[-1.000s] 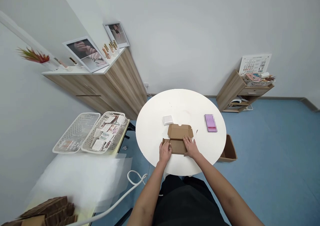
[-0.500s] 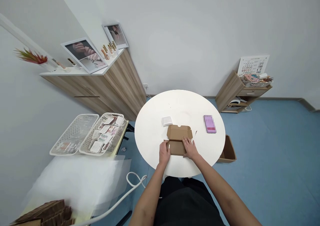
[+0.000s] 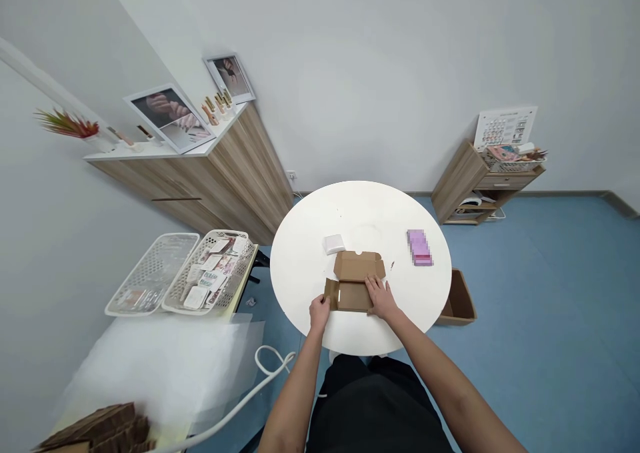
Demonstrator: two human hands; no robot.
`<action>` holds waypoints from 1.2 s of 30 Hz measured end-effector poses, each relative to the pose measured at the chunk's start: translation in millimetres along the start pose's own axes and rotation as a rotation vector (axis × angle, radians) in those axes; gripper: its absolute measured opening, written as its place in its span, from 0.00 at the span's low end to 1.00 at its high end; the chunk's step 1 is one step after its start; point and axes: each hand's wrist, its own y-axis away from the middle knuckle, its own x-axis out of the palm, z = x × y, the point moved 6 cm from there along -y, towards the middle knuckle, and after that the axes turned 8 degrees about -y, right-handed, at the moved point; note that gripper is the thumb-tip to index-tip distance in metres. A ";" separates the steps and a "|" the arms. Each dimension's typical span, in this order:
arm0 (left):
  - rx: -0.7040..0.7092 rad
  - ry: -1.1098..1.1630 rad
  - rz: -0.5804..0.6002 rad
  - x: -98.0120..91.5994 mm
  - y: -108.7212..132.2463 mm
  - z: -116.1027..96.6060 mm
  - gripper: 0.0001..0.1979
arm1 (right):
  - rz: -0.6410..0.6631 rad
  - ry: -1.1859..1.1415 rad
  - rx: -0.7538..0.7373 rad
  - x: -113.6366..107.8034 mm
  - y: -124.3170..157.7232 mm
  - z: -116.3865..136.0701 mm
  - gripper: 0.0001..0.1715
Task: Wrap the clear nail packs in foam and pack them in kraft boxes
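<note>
A brown cardboard box (image 3: 355,295) lies unfolded on the round white table (image 3: 300,239), its lid (image 3: 359,266) laid back toward the far side. My left hand (image 3: 319,311) is closed on the flap at the box's left side, which sticks outward. Spread fingers of my right hand (image 3: 381,297) rest on the box's right side. Just beyond the lid's left corner sits a small white packet (image 3: 334,243). Farther right on the table is a purple item (image 3: 420,247), partly pixelated.
Left of the table, two white baskets (image 3: 173,299) stand on a side table, one holding cards. A white hose (image 3: 235,409) runs at lower left. An open carton (image 3: 457,299) is on the floor at right. Wooden cabinets (image 3: 245,166) stand behind.
My left hand has moved left and slightly down, and the left flap has swung outward with it. My right hand has stayed in place on the box.
</note>
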 end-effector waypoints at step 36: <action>0.007 -0.571 0.232 22.3 -41.5 -70.1 0.11 | 0.018 0.043 -0.009 5.4 -4.8 -3.8 0.71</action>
